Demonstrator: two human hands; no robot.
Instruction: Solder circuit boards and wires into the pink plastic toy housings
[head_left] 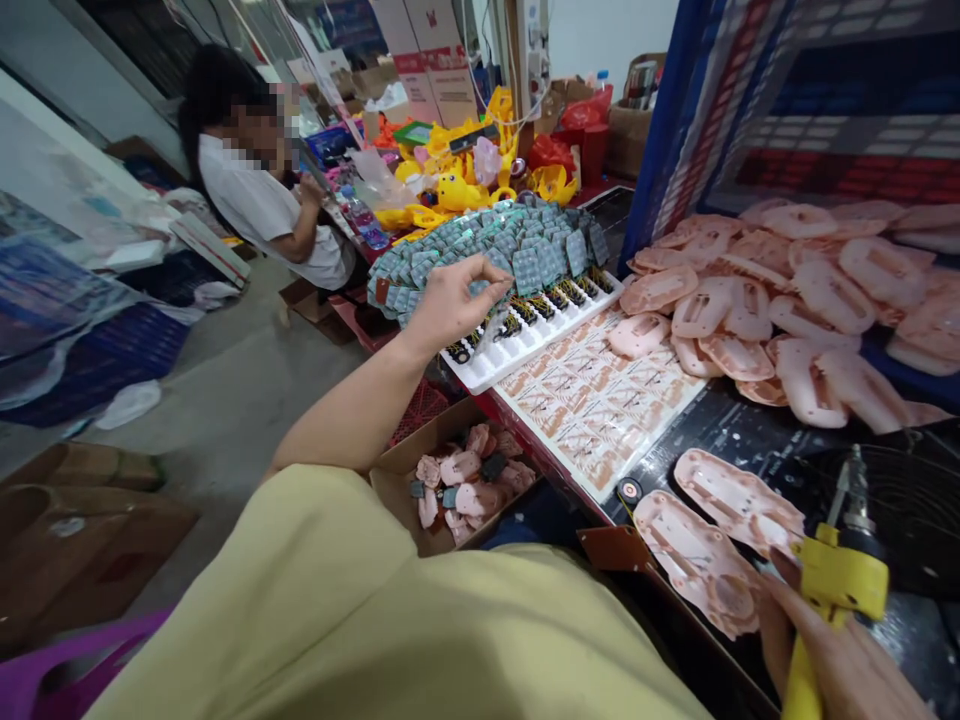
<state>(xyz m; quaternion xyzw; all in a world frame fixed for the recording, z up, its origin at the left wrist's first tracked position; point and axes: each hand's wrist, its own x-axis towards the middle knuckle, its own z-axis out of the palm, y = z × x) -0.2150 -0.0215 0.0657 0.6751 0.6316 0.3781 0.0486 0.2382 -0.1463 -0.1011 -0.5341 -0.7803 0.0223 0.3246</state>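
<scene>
Over the white tray, the left grip is being pinched, maybe empty, can't tell. Right of it, by two pink shells, the yellow tool is being held safely tip-up by the right grip.

Top: one, pale yellow-green, plain cloth, loose cut, soft folds with darker shading; lower left to lower centre of the frame. Left sleeve: same cloth and colour, wide, short, ending near the elbow. Left forearm: bare, centre left. Left hand: bare, upper centre. Right hand: bare, lower right corner, partly hidden. Fabric texture: too blurred to tell.
</scene>
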